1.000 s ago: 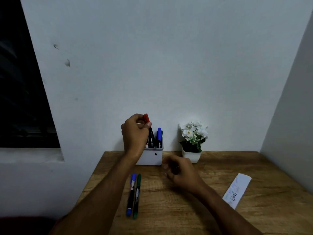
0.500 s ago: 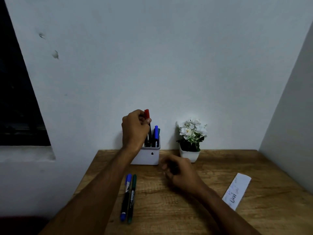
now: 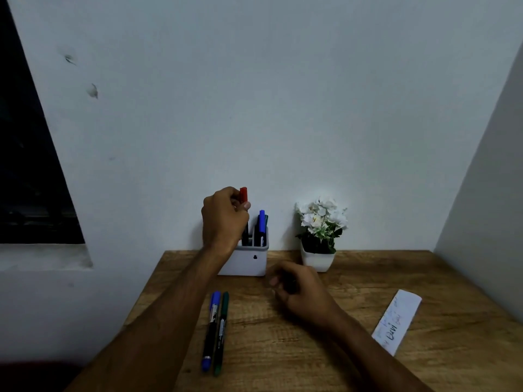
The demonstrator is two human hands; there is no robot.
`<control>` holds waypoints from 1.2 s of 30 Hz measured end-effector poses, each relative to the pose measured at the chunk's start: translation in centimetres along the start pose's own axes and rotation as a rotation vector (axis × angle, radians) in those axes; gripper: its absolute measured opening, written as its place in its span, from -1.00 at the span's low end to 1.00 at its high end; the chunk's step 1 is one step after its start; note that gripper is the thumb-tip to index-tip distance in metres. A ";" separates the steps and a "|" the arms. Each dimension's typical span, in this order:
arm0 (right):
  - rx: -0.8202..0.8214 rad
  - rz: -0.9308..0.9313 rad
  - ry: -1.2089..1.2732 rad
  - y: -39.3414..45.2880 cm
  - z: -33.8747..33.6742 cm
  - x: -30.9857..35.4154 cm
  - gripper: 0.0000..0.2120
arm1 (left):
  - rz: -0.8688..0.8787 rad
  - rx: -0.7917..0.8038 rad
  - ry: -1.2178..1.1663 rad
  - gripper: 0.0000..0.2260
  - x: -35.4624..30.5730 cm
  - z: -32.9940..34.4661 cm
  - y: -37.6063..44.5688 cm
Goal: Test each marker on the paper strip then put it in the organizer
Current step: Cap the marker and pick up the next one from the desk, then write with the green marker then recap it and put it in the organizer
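My left hand (image 3: 223, 219) grips a red-capped marker (image 3: 243, 196) upright, its lower end inside the white organizer (image 3: 249, 260) at the back of the desk. A blue marker (image 3: 262, 222) and a green one stand in the organizer beside it. My right hand (image 3: 300, 290) rests on the desk in front of the organizer, fingers curled loosely, with nothing seen in it. A blue marker (image 3: 210, 329) and a green marker (image 3: 221, 331) lie side by side on the desk near its left edge. The paper strip (image 3: 397, 321) with scribbles lies to the right.
A small white pot of white flowers (image 3: 319, 230) stands right of the organizer against the wall. The wooden desk (image 3: 311, 357) sits in a corner, with a wall close on the right. A dark window is at the far left.
The red marker has gone from tilted to upright and sunk a little into the organizer. My right hand has stayed in place. The camera view shifted slightly.
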State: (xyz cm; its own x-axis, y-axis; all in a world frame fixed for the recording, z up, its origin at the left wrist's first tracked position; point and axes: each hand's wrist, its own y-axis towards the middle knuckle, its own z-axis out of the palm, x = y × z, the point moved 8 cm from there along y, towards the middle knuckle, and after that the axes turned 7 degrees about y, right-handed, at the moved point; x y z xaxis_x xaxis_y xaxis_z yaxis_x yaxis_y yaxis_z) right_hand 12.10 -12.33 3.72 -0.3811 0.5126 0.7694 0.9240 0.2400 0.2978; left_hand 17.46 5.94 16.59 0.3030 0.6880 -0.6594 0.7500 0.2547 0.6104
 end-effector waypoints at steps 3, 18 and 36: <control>0.002 -0.003 -0.007 -0.2 0.0 -0.1 -0.66 | 0.001 0.052 0.037 -0.78 0.8 0.9 -0.6; 0.025 -0.017 -0.018 -0.7 0.8 1.2 -0.68 | -0.026 0.019 -0.026 -0.78 2.1 -0.4 -2.0; 0.002 0.111 -0.123 -1.1 7.0 5.4 -0.86 | -0.235 0.365 0.298 -0.92 9.5 -2.4 -9.7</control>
State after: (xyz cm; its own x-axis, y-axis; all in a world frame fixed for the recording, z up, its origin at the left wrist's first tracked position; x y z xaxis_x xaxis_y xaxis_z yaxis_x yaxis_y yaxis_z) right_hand 8.76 -4.02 3.59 -0.2777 0.6329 0.7227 0.9606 0.1778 0.2135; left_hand 11.61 11.59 5.45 -0.0383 0.8179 -0.5741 0.9496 0.2086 0.2338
